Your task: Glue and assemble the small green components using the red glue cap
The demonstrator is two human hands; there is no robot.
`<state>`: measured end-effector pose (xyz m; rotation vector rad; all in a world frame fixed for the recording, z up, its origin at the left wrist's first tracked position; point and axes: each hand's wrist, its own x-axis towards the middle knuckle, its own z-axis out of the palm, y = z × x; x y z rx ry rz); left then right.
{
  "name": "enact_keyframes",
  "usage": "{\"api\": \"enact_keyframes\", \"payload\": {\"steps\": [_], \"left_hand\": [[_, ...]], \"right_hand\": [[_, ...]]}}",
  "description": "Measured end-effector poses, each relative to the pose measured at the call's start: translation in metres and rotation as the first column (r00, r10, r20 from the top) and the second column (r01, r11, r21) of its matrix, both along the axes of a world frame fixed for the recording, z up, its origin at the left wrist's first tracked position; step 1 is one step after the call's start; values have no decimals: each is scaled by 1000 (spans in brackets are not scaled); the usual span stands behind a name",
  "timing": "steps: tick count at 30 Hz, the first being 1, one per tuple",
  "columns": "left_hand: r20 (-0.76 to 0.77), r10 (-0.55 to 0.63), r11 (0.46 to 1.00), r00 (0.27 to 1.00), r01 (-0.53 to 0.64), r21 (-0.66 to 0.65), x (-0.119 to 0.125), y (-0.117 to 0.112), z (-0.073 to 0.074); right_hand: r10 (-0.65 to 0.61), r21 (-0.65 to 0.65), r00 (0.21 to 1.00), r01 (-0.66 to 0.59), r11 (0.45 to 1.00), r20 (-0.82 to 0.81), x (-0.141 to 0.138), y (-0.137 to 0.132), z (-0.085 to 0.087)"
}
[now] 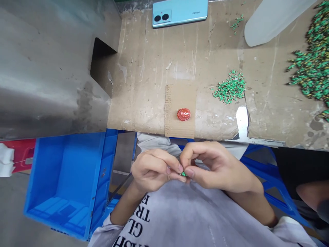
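Close to my chest, below the table's front edge, both hands meet at the fingertips around a tiny green piece (183, 174). My left hand (153, 169) is closed, thumb and fingers pinching the piece from the left. From the other side, the thumb and curled forefinger of my right hand (218, 168) pinch it too. Most of the piece is covered by fingertips, so its exact kind cannot be made out. Ahead of the hands, a small red, glossy round object (183, 114) sits on a cardboard strip (180, 129).
A pile of small green pieces (230, 88) lies right of the strip. Larger green and dark pieces (315, 65) heap at far right, near a whitish translucent container (267, 25). A light-blue phone (180, 13) lies at the back. Left are a metal housing (51, 68) and blue crate (74, 168).
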<state>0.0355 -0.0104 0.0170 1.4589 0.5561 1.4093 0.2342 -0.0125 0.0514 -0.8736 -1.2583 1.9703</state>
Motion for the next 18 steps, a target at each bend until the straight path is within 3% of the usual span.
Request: {"api": "enact_keyframes", "payload": {"steps": [18], "left_hand": [[-61,-25,999,998,23,-39,-9,-1,2]], "right_hand": [[71,-86,997,-68,994,31,6,6,-2]]}}
